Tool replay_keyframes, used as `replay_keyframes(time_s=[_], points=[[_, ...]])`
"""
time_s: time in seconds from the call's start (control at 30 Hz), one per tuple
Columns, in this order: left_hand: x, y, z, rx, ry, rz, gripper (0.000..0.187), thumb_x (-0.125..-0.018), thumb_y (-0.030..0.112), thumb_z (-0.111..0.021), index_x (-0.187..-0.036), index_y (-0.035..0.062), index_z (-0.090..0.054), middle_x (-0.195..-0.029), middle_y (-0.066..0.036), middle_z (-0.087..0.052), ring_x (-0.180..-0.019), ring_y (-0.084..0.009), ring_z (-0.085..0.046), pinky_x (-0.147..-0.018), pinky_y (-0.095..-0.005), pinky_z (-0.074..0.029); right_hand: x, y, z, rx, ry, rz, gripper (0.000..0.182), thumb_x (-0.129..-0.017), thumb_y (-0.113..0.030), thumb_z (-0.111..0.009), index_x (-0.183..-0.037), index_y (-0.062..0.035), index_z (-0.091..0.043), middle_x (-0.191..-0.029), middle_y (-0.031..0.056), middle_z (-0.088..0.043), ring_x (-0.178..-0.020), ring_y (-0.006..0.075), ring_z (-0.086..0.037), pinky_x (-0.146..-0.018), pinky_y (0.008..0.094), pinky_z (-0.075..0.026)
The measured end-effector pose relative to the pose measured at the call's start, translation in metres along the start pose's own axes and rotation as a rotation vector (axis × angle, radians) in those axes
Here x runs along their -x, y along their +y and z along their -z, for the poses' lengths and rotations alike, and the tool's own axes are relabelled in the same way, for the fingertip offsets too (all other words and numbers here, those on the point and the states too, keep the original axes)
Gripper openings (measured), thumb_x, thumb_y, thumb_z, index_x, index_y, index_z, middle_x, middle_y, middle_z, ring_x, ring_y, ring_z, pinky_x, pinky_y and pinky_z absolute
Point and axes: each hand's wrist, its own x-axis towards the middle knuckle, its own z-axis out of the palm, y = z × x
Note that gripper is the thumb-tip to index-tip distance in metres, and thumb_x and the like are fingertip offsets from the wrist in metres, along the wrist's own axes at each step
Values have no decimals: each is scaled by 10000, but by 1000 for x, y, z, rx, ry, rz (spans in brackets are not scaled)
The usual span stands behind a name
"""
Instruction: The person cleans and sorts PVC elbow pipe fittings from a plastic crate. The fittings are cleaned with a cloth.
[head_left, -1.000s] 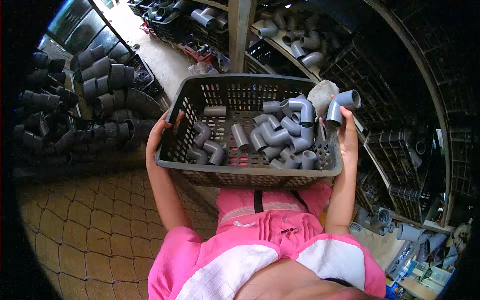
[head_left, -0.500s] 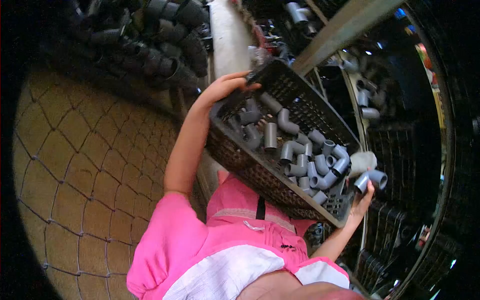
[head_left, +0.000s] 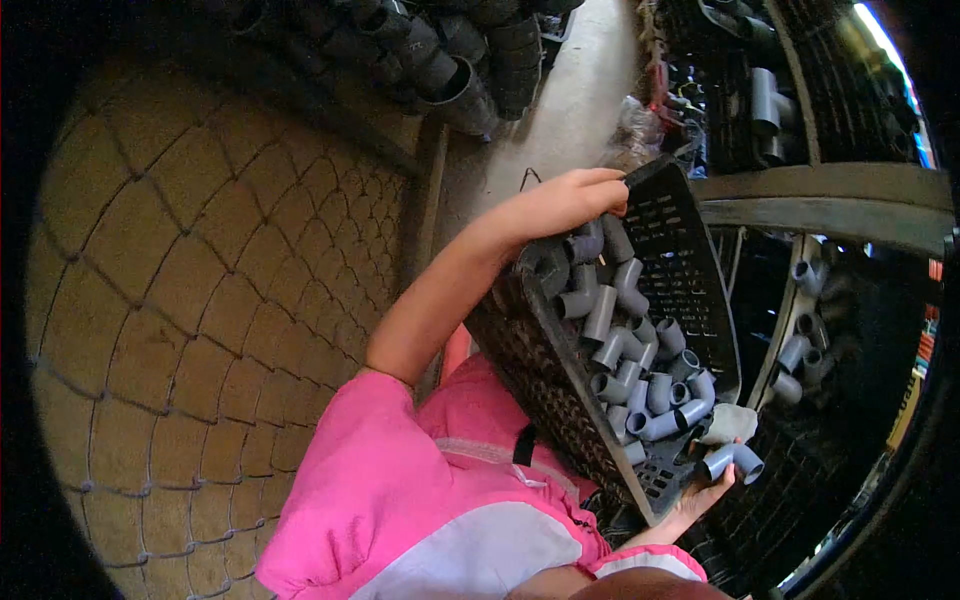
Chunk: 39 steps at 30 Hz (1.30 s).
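Over on the left the floor (head_left: 200, 280) is paved in hexagon-like tiles, and a dark heap of large pipe fittings (head_left: 440, 50) lies along its far edge. The person in the pink top (head_left: 400, 490) stands at the middle, carrying a dark plastic basket (head_left: 690, 250) tipped steeply, its far end high and its near end low against the body. The left hand (head_left: 570, 200) grips the raised rim — fingers curled over the edge, closed on the basket. Inside, grey pipe elbows (head_left: 625, 350) have slid together in a loose pile running down the basket's length, thickest toward the low end. Further right, the right hand (head_left: 700, 490) supports the low corner from beneath, and its fingers also hold a single grey elbow (head_left: 733, 460) just outside the rim, beside a pale stone-like lump (head_left: 730, 422). Beyond that stand shelves (head_left: 800, 340) with more grey fittings — dim, hard to make out.
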Motion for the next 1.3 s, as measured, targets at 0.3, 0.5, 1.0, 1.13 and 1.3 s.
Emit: replay_keyframes(time_s=[0.3,0.5,1.0,1.13,1.3], points=[[-16,32,-25,-79,-6,8,508,-894,418,-460,-1081,-46,-551,-958,-318,-646,-934,-446,-640,-850,-468,-489,45,-11,10,484,92,-16,516,-864,-239,-706,-1307,-61,-508,-1227,132,-553,-1076,267,-544,-938,408,-456],[-49,-10,-54,-219,-92,13,481,-900,323,-490,-1090,-119,-501,-927,-351,-629,-900,-486,-619,-833,-522,-482,30,-21,-1,801,33,-26,509,-863,-241,-706,-1298,-57,-517,-1216,134,-560,-1070,266,-549,-935,409,-457],[-116,-452,157,-1180,400,840,425,-874,312,-537,-1242,129,-647,-1361,-224,-540,-1245,-438,-511,-1063,-528,-382,68,-81,-73,1280,-72,-129,492,-860,-244,-706,-1277,-46,-537,-1189,139,-578,-1054,263,-560,-929,410,-461],[-101,-506,207,-1101,494,925,462,-885,295,-539,-1295,86,-589,-1431,-206,-444,-1356,-393,-381,-1087,-514,-353,57,-79,-87,1359,-81,-186,488,-859,-245,-706,-1272,-44,-542,-1181,140,-582,-1050,262,-563,-927,410,-463],[-116,-531,231,-1171,429,867,460,-901,273,-509,-1316,84,-566,-1443,-199,-429,-1346,-393,-394,-1087,-512,-355,34,-52,-93,1402,-51,-237,483,-858,-246,-706,-1265,-40,-549,-1172,142,-588,-1045,261,-567,-925,411,-464]])
